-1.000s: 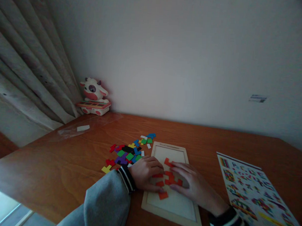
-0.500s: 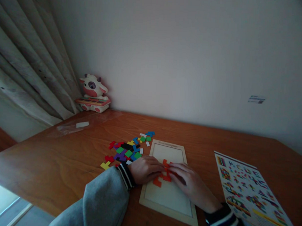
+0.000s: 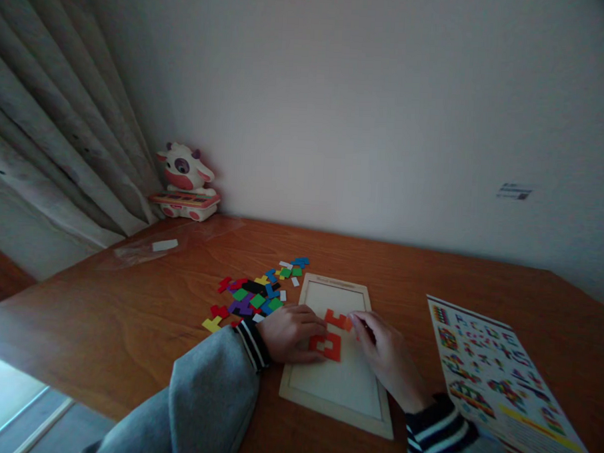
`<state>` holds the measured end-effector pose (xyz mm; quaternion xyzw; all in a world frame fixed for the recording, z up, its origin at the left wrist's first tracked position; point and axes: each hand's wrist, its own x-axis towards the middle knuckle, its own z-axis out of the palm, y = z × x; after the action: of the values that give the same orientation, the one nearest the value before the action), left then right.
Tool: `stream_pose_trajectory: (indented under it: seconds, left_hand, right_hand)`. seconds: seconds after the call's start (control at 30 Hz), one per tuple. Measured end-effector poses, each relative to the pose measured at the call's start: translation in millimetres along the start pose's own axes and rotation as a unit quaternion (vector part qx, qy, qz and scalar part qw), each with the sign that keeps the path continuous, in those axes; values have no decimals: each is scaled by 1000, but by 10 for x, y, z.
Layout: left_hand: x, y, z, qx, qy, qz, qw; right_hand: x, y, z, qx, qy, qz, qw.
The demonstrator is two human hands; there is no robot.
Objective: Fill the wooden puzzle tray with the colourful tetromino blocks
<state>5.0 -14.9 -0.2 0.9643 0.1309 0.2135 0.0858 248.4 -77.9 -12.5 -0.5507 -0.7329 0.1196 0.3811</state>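
Note:
A wooden framed board (image 3: 333, 418) lies on the table with orange-red pieces on its pale surface. My left hand (image 3: 292, 333) rests over the board's left side, fingers apart, its fingertips touching the lower orange-red pieces (image 3: 333, 347), which lie together with a small gap in the middle. Just above them sits another orange-red piece (image 3: 335, 317). My right hand (image 3: 384, 350) is at that piece's right end, thumb and forefinger pinched on an orange piece, partly hidden by the fingers.
Left of the board is a loose heap of coloured pieces (image 3: 249, 297). A printed pattern sheet (image 3: 500, 382) lies at the right. A cow toy (image 3: 186, 181) and clear plastic wrap (image 3: 135, 252) are at the back left, near a curtain (image 3: 51, 109).
My right hand has moved slightly right, away from my left hand. The orange-red pieces between the hands have shifted; the lower ones now lie close together, with another above. The view has tilted slightly.

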Motion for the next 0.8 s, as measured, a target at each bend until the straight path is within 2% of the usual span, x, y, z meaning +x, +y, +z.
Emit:
stream_pose_trajectory:
  seconds: [0.13, 0.23, 0.37, 0.57, 0.8]
  left_hand:
    - [7, 32, -44, -28, -5, 3, 1000]
    - [-5, 42, -80, -53, -4, 13, 998]
    - [-38, 10, -93, -66, -4, 25, 997]
    - [-48, -22, -85, -45, -14, 18, 999]
    - [-24, -25, -56, -10, -12, 26, 1000]
  right_hand:
    - [-10, -3, 45, 31, 17, 15, 999]
    - [-15, -31, 43, 35, 6, -5, 999]
    - [-21, -69, -13, 26, -47, -52, 997]
    - [-39, -70, -77, 0, -148, -80, 986]
    - [-24, -9, -13, 10, -138, -64, 988]
